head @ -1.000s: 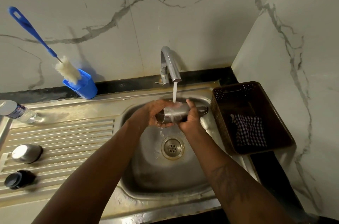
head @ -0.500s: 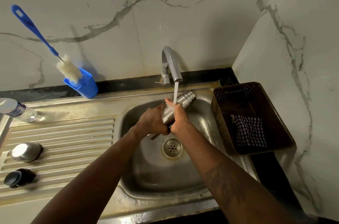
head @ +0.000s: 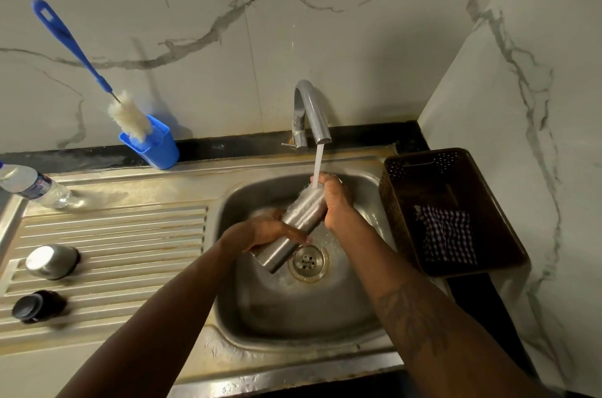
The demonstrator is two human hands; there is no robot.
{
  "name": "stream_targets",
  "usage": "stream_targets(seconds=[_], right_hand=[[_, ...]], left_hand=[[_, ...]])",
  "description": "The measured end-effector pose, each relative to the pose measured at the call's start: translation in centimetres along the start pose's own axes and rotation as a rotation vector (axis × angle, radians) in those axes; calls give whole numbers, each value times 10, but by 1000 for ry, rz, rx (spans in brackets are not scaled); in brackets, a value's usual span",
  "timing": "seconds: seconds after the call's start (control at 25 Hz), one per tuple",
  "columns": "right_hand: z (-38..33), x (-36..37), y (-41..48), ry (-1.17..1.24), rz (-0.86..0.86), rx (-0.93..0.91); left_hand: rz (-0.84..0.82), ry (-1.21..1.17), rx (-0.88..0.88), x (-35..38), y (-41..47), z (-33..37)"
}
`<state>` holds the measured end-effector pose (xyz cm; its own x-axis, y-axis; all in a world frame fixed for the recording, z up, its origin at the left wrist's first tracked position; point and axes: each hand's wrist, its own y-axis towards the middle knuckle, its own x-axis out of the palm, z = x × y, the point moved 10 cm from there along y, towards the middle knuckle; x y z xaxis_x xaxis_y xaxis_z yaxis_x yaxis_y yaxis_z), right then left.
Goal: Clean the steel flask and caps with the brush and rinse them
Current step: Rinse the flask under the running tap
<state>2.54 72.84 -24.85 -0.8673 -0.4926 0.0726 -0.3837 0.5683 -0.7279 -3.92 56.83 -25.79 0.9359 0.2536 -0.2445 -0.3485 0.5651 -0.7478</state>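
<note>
L hand [head: 260, 231] & R hand [head: 335, 202] fingers grasp tilted flask [head: 304, 210] under tap [head: 312, 114]; best rotate it slowly w/ firm grip so water covers all sides.

**Q:** State the finish of the flask [head: 294, 228].
**A:** Plain silver-grey steel, matching the sink [head: 293, 326] and the tap [head: 312, 111].
**Q:** And the caps?
**A:** One steel cap [head: 52, 260], silver-grey; one black cap [head: 35, 304].
**Q:** The brush [head: 128, 117]?
**A:** Blue handle, off-white bristles; its holder [head: 156, 150] is blue too.
**Q:** Remaining items?
**A:** Basket [head: 399, 202]: dark brown, perforated in dotted rows. Cloth [head: 448, 234]: dark-blue-and-white check. Bottle [head: 32, 185]: clear, blue label. Wall [head: 325, 22]: white marble with grey veins — a black strip [head: 228, 146] runs along its base.
</note>
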Motion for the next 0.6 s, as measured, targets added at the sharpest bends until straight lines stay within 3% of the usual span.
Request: stream_targets(seconds=[0.08, 0.16, 0.24, 0.32, 0.36, 0.44, 0.6], right_hand=[[3, -1, 3, -60, 50, 22], [9, 5, 3, -77, 61, 67], [12, 14, 3, -110, 39, 84], [5, 12, 1, -155, 96, 27], [2, 10, -1, -147, 120, -7], [-3, 13, -2, -77, 49, -54], [-7, 41, -24, 116, -417, -90]], left_hand=[[284, 354, 79, -15, 0, 14], [554, 549, 177, -23, -14, 24], [723, 652, 263, -20, -28, 27], [766, 661, 320, -17, -32, 29], [706, 603, 322, -18, -25, 28], [426, 320, 263, -19, -8, 19], [-198, -342, 43, 13, -17, -7]])
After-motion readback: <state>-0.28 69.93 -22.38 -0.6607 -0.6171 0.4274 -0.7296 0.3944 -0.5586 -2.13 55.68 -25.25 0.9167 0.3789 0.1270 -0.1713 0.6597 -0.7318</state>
